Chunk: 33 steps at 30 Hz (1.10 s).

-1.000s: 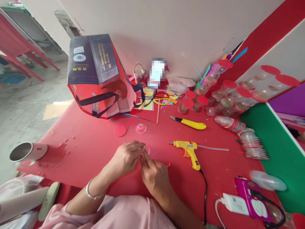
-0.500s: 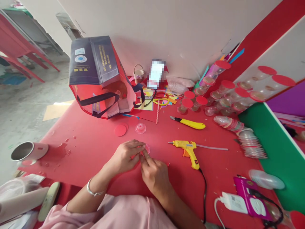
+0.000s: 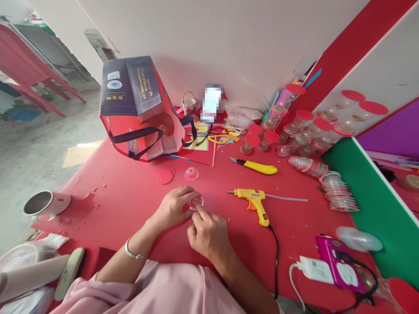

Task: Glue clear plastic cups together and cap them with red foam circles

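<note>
My left hand [image 3: 176,205] is closed around the near side of a small clear plastic lid [image 3: 201,202], its fingers and thumb at the rim. My right hand [image 3: 207,231] has its index finger pressed down into that lid, with the other fingers curled under. Just beyond the hands, a clear plastic dome lid [image 3: 191,174] lies on the red tabletop. Beside it are red discs [image 3: 164,176]. A yellow glue gun [image 3: 253,200] lies to the right of my right hand, a clear glue stick sticking out of its back.
Further back lie a yellow utility knife [image 3: 260,167], a twisted pink stick [image 3: 214,156] and scissors [image 3: 219,135]. A red and navy bag [image 3: 137,109] stands at the back left, a steel mug [image 3: 47,205] at the left edge. Red-topped clear cups [image 3: 304,131] crowd the right.
My right index finger has shifted from the left fingertips onto the middle of the lid, and the lid now shows more. The whole view has shifted slightly.
</note>
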Available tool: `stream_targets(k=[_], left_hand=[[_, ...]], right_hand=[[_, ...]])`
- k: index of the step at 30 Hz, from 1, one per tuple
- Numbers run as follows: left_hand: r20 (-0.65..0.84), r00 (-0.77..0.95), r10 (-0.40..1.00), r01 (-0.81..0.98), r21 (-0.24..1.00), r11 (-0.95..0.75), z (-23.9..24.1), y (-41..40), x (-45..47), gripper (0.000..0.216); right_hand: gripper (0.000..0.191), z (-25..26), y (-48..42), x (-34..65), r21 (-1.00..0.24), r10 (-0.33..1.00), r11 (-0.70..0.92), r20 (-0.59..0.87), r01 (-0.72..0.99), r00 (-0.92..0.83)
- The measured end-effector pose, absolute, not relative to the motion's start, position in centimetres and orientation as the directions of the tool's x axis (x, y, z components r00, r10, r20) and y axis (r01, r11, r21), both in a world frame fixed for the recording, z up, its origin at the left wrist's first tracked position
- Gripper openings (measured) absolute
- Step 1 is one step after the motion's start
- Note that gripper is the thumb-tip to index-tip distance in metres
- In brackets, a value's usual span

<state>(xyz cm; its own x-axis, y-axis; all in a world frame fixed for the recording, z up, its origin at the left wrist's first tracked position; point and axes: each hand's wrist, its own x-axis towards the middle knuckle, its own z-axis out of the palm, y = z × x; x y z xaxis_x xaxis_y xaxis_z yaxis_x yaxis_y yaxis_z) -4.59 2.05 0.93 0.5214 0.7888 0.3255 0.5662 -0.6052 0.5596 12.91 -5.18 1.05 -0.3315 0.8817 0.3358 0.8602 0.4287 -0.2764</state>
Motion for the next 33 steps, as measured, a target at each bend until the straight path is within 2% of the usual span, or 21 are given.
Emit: stream_targets(k=[5,8,13,18,23,28,30,33], left_hand=[[0.429,0.501,0.752,0.536,0.529,-0.659,0.7,2.2,-4.0,0.022],[0.466,0.475,0.747,0.527,0.529,-0.665,0.8,2.3,-4.0,0.027],[0.411,0.494,0.766,0.569,0.513,-0.642,0.3,2.3,-4.3,0.034],[0.537,0.376,0.755,0.56,0.517,-0.647,-0.1,2.1,-4.3,0.045],[0.43,0.401,0.809,0.599,0.545,-0.586,-0.5,2.2,-4.1,0.04],[0.57,0.305,0.763,0.559,0.541,-0.628,-0.3,2.0,-3.8,0.049],[0.541,0.328,0.775,0.568,0.542,-0.619,-0.2,2.0,-3.7,0.045],[0.418,0.393,0.819,0.618,0.54,-0.571,-0.5,2.1,-3.6,0.034]], right_hand=[[0.005,0.8,-5.3,12.9,-0.257,0.852,0.452,0.406,0.854,-0.329],[0.006,0.7,-5.1,12.9,-0.261,0.862,0.44,0.392,0.859,-0.323],[0.012,0.7,-5.1,12.8,-0.257,0.897,0.399,0.31,0.88,-0.316],[0.008,0.6,-5.3,12.8,-0.267,0.88,0.419,0.354,0.868,-0.316],[0.011,0.6,-5.1,12.6,-0.275,0.913,0.358,0.302,0.892,-0.274],[0.014,0.8,-5.1,12.7,-0.258,0.868,0.421,0.394,0.869,-0.304],[0.013,0.7,-5.1,12.6,-0.263,0.884,0.401,0.362,0.877,-0.295],[0.012,0.4,-5.1,12.5,-0.264,0.922,0.338,0.285,0.903,-0.262]])
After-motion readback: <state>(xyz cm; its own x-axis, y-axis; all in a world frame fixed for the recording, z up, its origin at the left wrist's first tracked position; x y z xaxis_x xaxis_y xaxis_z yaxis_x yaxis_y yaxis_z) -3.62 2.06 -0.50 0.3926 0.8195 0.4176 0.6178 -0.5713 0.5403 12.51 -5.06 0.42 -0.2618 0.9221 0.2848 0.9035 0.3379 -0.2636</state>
